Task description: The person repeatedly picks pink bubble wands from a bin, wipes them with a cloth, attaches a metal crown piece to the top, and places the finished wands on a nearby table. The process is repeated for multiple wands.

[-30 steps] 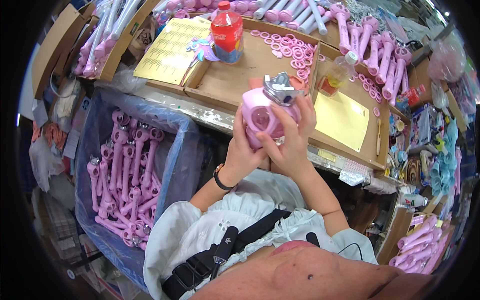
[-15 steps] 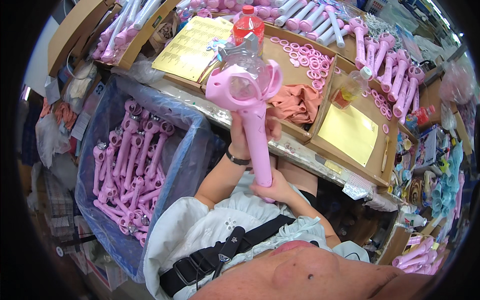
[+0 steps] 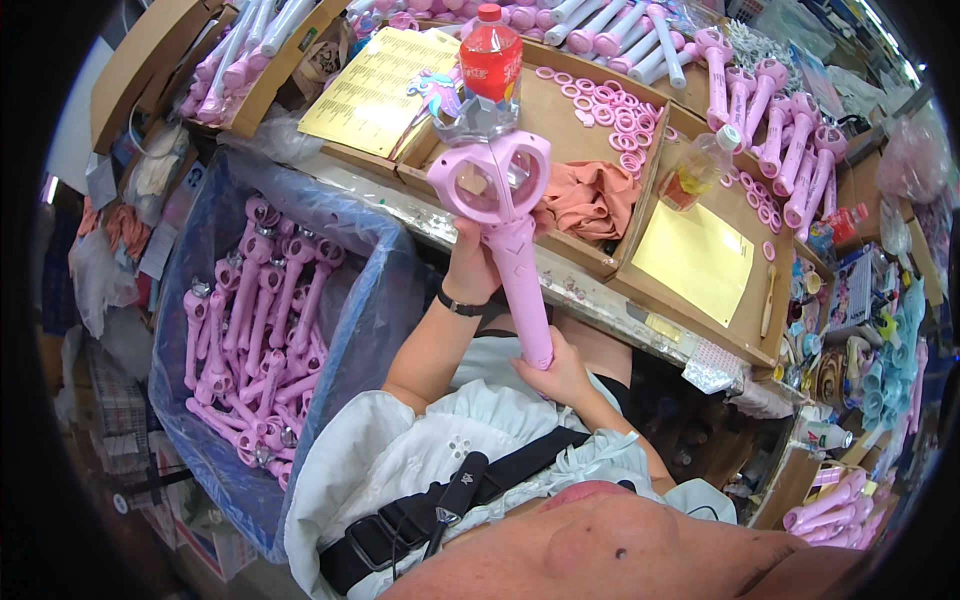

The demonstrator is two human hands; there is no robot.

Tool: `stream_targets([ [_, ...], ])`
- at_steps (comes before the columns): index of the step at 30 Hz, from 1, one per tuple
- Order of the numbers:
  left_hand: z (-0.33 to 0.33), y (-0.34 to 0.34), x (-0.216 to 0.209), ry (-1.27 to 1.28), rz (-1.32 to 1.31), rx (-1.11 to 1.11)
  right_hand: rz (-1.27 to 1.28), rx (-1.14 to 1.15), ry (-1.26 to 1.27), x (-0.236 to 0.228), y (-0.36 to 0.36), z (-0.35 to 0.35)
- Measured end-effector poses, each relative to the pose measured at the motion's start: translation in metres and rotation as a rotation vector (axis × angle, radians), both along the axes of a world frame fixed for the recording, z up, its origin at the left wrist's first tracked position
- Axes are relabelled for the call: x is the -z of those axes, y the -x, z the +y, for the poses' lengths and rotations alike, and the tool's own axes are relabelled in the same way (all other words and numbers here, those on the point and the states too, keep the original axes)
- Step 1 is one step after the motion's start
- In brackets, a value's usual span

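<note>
Held upright in front of me is a pink toy wand (image 3: 520, 280), with an openwork ring head and a silver crown-shaped top. My left hand (image 3: 472, 262) is closed round its neck just below the head; some of those fingers are hidden behind the wand. At the bottom end of the handle, my right hand (image 3: 556, 368) grips it. Just beyond the head lie a crumpled orange cloth (image 3: 595, 200) and many loose pink rings (image 3: 620, 115) in a cardboard tray (image 3: 550, 100).
On my left, a blue-lined bin (image 3: 380, 260) holds several finished-looking pink wands (image 3: 265, 320). A red-capped bottle (image 3: 490, 60) stands behind the wand. Right of it are another bottle (image 3: 695, 170), a yellow sheet (image 3: 692, 265) and more pink wand parts (image 3: 800, 150). The metal bench edge (image 3: 620, 325) runs before me.
The wand has turned about its length, so its ring head now faces me more squarely. Its head has shifted slightly left and down. Both hands still hold it.
</note>
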State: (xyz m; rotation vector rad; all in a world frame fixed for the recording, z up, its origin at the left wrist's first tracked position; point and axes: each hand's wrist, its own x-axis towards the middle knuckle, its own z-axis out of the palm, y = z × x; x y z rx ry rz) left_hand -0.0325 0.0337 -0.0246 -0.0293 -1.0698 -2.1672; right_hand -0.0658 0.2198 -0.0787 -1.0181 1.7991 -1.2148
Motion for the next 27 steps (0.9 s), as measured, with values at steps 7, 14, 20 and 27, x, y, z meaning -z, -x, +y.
stream_targets([
  [7,0.025,-0.003,0.004,0.062,-0.236,-0.036,-0.004,0.072,0.027,0.001,-0.001,0.001],
  [14,0.027,-0.008,0.017,-0.115,-0.174,0.073,-0.007,0.046,-0.027,0.001,0.0,0.003],
  [20,0.01,-0.007,0.006,-0.136,-0.014,0.083,-0.041,-0.014,-0.006,-0.003,0.005,0.005],
  [27,-0.02,-0.006,-0.005,0.042,-0.124,-0.285,-0.737,-0.283,-0.001,-0.012,0.025,0.019],
])
